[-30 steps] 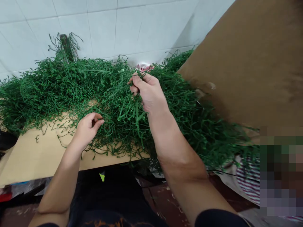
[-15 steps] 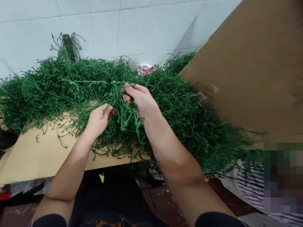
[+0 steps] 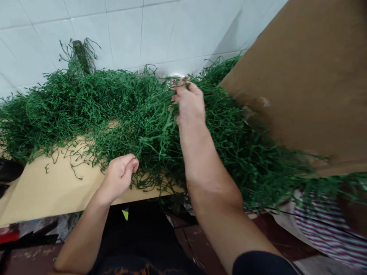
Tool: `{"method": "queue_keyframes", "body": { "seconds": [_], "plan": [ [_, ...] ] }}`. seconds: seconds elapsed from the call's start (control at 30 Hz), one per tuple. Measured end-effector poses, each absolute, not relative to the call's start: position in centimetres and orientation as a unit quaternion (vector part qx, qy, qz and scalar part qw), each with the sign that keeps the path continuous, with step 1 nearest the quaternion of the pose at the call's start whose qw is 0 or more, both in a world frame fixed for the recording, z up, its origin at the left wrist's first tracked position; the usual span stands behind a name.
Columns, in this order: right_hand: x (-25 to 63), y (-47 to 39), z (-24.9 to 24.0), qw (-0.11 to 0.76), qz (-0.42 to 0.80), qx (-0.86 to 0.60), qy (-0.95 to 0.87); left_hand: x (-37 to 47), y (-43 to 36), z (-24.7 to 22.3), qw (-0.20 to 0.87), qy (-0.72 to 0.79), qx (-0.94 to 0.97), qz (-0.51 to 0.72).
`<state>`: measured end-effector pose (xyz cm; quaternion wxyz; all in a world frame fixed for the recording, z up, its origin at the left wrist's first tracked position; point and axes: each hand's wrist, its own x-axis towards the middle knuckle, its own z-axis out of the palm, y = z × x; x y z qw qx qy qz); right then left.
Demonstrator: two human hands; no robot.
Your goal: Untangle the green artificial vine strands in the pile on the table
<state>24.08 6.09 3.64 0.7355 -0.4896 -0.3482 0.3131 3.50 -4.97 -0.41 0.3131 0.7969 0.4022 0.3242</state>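
A long heap of thin green stems with small knobbed ends (image 3: 94, 99) lies before me; they look like artificial plant stems. Over the middle of the heap, near its back edge, my right hand (image 3: 190, 101) is closed round several green stems (image 3: 162, 133) that trail down to its left. Closer to me, my left hand (image 3: 122, 172) is curled, thumb pressed against the fingers, at the heap's front edge. What it holds, if anything, is hidden.
The heap rests on a brown cardboard sheet (image 3: 54, 187). A large cardboard panel (image 3: 304, 84) slants in from the right. White wall tiles (image 3: 123, 38) stand behind. At lower right is striped cloth (image 3: 323, 229). A dark upright piece (image 3: 78, 55) pokes up from the stems.
My right hand has moved up and to the right, carrying the stems along. My left hand has come down towards me, away from the stems in the right hand.
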Motion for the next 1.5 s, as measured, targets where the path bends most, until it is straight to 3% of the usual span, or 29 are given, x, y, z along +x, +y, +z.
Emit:
{"method": "queue_keyframes", "body": {
  "seconds": [0.17,0.33,0.47,0.57,0.67,0.77,1.0,1.5],
  "plan": [
    [24.4,4.8,4.5,0.713,0.352,-0.464,-0.39,1.8,-3.6,-0.4,0.301,0.448,0.781,0.314],
    [22.8,3.1,5.0,0.673,0.385,-0.448,-0.445,-0.1,-0.2,-0.9,0.133,0.557,0.768,0.287],
    [22.1,2.6,5.1,0.646,0.415,-0.433,-0.473,-0.3,0.4,-0.2,0.063,0.535,0.764,0.356],
    [21.1,2.3,4.9,0.632,0.44,-0.415,-0.485,1.5,0.7,0.7,0.136,0.468,0.766,0.42],
    [20.2,2.1,4.6,0.614,0.479,-0.399,-0.484,3.9,1.6,1.1,0.276,0.425,0.726,0.465],
    [19.9,2.1,4.3,0.603,0.498,-0.402,-0.477,5.3,2.5,1.1,0.379,0.423,0.689,0.451],
    [19.9,3.3,3.6,0.621,0.419,-0.462,-0.475,5.4,0.3,0.5,0.34,0.433,0.746,0.375],
    [16.6,6.0,3.8,0.619,0.444,-0.491,-0.423,5.4,-1.6,0.2,0.446,0.435,0.617,0.481]
  ]
}}
